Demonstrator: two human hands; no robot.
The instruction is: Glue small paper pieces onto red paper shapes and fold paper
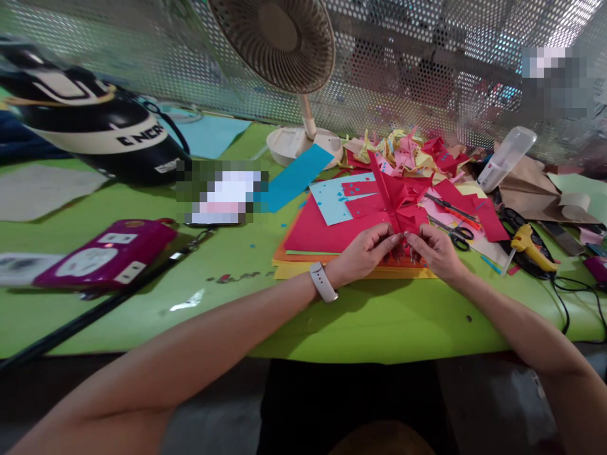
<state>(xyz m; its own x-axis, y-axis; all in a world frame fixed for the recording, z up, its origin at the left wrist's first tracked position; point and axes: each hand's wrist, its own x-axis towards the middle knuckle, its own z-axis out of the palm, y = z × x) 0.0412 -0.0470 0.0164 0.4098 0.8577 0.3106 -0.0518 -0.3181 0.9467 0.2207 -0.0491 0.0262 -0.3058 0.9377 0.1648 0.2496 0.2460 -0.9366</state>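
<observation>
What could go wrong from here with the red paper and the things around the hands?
The red folded paper might crease or tear, since the left hand and right hand both pinch its near end.
The yellow glue gun lies near loose paper and might mark it if hot; its heat cannot be seen.
The scrap pile sits beside the fan, so strong air could scatter pieces.

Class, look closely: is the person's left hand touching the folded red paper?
Touching. The head view shows the left hand pinching the lower end of the folded red paper with thumb and fingers.
</observation>
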